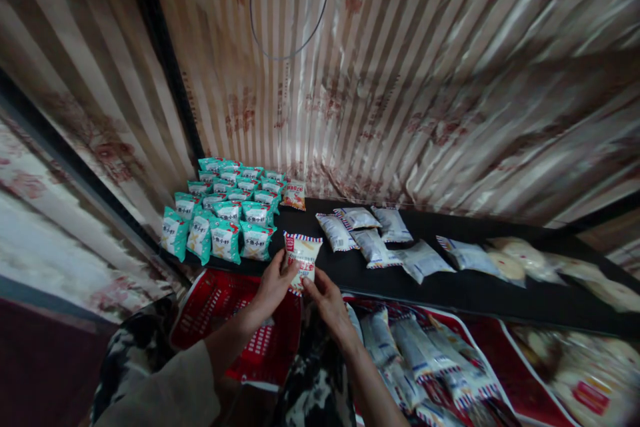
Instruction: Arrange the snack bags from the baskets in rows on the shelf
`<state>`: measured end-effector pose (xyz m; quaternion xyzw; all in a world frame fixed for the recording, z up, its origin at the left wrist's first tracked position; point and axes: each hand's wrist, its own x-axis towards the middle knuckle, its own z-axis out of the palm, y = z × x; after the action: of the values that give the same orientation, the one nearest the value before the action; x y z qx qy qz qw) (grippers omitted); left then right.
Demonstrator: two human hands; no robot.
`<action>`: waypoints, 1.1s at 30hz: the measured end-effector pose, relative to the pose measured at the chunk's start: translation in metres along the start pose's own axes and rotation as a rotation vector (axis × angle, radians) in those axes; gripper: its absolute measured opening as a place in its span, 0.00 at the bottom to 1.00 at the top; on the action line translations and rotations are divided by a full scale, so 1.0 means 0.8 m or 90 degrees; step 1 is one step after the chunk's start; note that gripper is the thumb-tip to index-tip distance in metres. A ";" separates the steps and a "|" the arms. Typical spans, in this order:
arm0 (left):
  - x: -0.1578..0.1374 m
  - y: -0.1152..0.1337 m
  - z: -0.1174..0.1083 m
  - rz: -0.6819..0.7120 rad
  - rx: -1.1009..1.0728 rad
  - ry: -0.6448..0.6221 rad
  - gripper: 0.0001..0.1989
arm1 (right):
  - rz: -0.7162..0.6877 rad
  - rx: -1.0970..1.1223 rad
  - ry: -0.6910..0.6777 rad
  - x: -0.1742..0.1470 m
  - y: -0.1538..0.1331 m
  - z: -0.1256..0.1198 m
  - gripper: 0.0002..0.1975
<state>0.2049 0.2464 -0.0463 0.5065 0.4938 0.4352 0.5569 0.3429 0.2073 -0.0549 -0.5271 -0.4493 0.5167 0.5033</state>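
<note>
A small white snack bag (303, 255) with red lettering and a striped edge is upright between my two hands, just over the front edge of a black shelf (295, 230). My left hand (274, 285) grips its left side, thumb across the front. At the lower right corner, my right hand (327, 300) pinches the same bag. To the left, teal snack bags (225, 240) stand in several rows. One similar white and red bag (295, 195) stands at the back beside those rows.
Several pale striped bags (373, 247) lie loose on the shelf to the right. Below are a red basket (200, 307) and another basket piled with bags (420, 347). Clear packs of round pale items (525, 257) lie farther right. A striped curtain (350, 113) hangs behind.
</note>
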 end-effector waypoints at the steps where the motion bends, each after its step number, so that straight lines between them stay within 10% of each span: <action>1: 0.003 -0.002 0.004 0.009 0.038 0.026 0.29 | -0.006 -0.001 0.016 0.011 0.003 -0.002 0.28; 15: 0.079 -0.042 0.031 0.092 0.334 0.086 0.27 | -0.022 -0.183 0.120 0.169 0.029 0.002 0.23; 33: 0.172 -0.055 0.059 0.130 0.366 0.150 0.25 | -0.097 -0.360 0.202 0.264 0.016 -0.001 0.26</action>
<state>0.2695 0.3708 -0.1049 0.6362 0.6043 0.3869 0.2834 0.3564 0.4156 -0.0873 -0.6849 -0.5291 0.2438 0.4377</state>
